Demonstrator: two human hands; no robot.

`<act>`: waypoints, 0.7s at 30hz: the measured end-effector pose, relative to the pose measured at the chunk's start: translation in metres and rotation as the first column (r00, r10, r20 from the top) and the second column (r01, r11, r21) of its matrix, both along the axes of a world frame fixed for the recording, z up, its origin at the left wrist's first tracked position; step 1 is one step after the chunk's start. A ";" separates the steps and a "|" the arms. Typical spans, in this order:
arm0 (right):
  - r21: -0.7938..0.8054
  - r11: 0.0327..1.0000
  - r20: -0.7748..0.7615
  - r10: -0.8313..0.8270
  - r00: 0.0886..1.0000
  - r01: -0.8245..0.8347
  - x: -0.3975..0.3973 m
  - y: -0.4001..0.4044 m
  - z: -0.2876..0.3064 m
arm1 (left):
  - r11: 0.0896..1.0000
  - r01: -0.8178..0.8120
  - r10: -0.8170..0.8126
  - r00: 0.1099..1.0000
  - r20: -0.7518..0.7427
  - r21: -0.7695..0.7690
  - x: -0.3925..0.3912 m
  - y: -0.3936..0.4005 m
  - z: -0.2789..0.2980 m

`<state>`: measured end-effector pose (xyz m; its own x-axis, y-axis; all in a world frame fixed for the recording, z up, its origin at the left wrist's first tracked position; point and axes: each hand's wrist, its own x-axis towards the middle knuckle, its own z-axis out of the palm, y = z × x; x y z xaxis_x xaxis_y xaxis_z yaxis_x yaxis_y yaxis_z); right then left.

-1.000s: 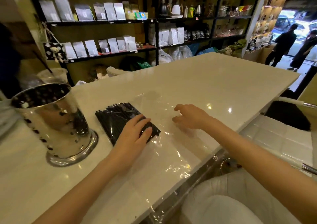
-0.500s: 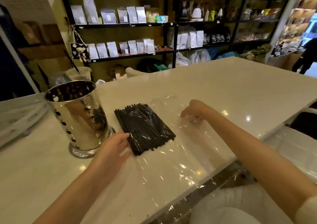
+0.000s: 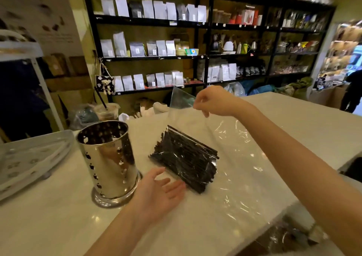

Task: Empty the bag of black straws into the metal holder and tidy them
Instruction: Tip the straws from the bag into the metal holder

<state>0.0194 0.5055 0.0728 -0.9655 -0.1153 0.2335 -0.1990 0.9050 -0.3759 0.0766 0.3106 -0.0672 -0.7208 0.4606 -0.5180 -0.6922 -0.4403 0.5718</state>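
A bundle of black straws (image 3: 186, 160) lies inside a clear plastic bag (image 3: 235, 157) on the white counter, tilted up at its far end. My right hand (image 3: 212, 101) pinches the bag's far edge and holds it lifted above the counter. My left hand (image 3: 158, 191) rests palm up and open on the counter, fingertips just short of the near end of the straws. The shiny perforated metal holder (image 3: 108, 157) stands upright to the left of the straws, right beside my left hand.
A white perforated tray (image 3: 27, 157) lies at the far left of the white counter (image 3: 293, 118). A lidded iced drink with a straw (image 3: 106, 111) stands behind the holder. Dark shelves of pouches fill the background. A person (image 3: 352, 93) stands at the far right.
My right hand has risen from the counter, lifting the bag's far edge and tipping the straws up. My left hand came off the straws and now lies open at their near end.
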 end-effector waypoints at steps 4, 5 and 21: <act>0.122 0.990 -0.062 0.079 0.995 -0.071 0.003 -0.020 0.023 | 1.000 0.021 -0.022 0.999 0.040 0.023 0.000 0.014 0.001; 0.087 0.993 -0.100 0.086 0.991 -0.078 0.004 -0.023 0.030 | 0.999 0.021 -0.023 0.998 0.056 0.030 -0.002 0.016 0.001; -0.159 0.973 -0.190 0.135 0.973 -0.166 -0.003 -0.049 0.107 | 0.925 -0.106 0.126 0.991 -0.033 0.366 -0.008 0.014 0.040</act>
<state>0.0163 0.4566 0.1800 -0.8818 -0.1991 0.4276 -0.4053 0.7837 -0.4708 0.0682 0.3250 -0.0272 -0.8030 0.5207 -0.2899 -0.5960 -0.7000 0.3934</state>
